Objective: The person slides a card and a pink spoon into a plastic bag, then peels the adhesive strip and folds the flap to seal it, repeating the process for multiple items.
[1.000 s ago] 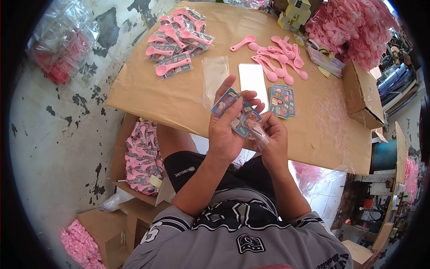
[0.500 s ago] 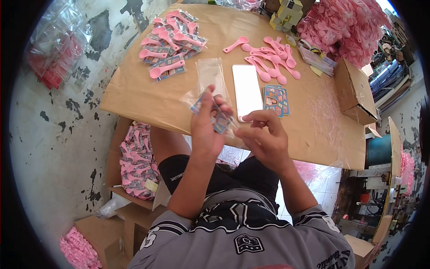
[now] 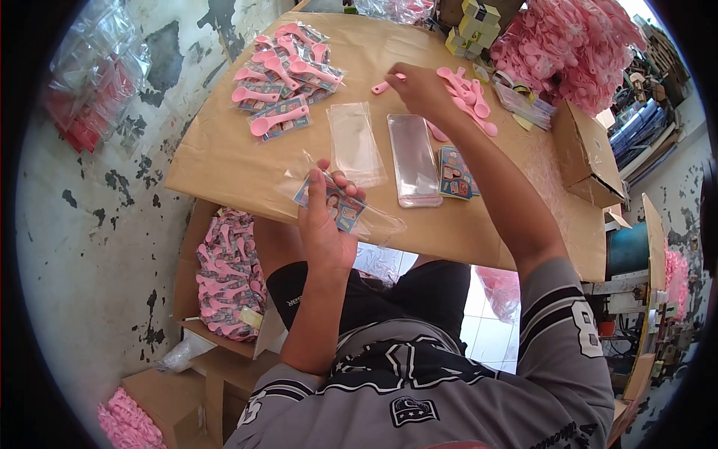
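My left hand is closed on a clear plastic bag with a blue printed card inside, just over the table's near edge. Stretched across the table, my right hand has its fingers pinched at a single pink spoon, which still lies on the table and is partly covered by the fingers. More loose pink spoons lie beyond that hand, some hidden by the forearm. Between my hands are flat clear bags, a stack of clear bags and a pile of blue cards.
Bagged spoons with cards are heaped at the table's far left. A big bag of pink spoons and a cardboard box stand on the right. Below the left edge, an open carton holds many packed spoons.
My right hand has left the bag and moved forward to the lone pink spoon. My left hand, with the bag and card, has shifted slightly left and down.
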`<action>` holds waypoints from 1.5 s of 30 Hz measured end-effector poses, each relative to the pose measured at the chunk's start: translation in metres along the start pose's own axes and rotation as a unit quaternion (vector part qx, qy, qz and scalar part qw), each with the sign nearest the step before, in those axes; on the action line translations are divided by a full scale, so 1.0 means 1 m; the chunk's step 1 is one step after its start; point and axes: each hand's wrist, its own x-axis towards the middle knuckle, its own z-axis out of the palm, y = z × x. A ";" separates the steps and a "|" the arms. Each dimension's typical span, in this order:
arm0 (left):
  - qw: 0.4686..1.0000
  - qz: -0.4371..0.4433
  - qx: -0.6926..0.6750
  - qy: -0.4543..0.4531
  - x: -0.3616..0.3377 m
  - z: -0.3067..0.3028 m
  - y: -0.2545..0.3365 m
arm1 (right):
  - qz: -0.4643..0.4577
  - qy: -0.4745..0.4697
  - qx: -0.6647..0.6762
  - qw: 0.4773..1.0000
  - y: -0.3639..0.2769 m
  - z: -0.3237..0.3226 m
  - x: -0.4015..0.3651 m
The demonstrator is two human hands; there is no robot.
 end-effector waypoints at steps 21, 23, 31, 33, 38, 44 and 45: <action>0.988 0.140 -0.044 -0.057 0.019 0.013 0.019 | 0.000 -0.035 0.237 0.971 -0.022 -0.015 -0.045; 0.984 0.160 -0.059 -0.056 0.024 0.010 0.026 | 0.051 -0.093 0.297 0.949 -0.059 -0.047 -0.093; 0.983 0.172 -0.006 -0.070 0.023 0.016 0.020 | 0.094 -0.184 0.394 0.895 -0.091 -0.053 -0.232; 0.985 0.148 0.015 -0.087 0.021 0.019 0.012 | 0.105 -0.159 0.421 0.887 -0.092 -0.048 -0.239; 0.988 0.095 0.015 -0.118 0.020 0.020 -0.001 | 0.135 -0.098 0.493 0.854 -0.086 -0.043 -0.244; 0.987 0.116 0.020 -0.114 0.022 0.021 -0.005 | 0.165 0.009 0.491 0.855 -0.071 -0.047 -0.257; 0.987 0.122 0.021 -0.105 0.022 0.023 -0.006 | 0.166 0.034 0.507 0.845 -0.071 -0.046 -0.258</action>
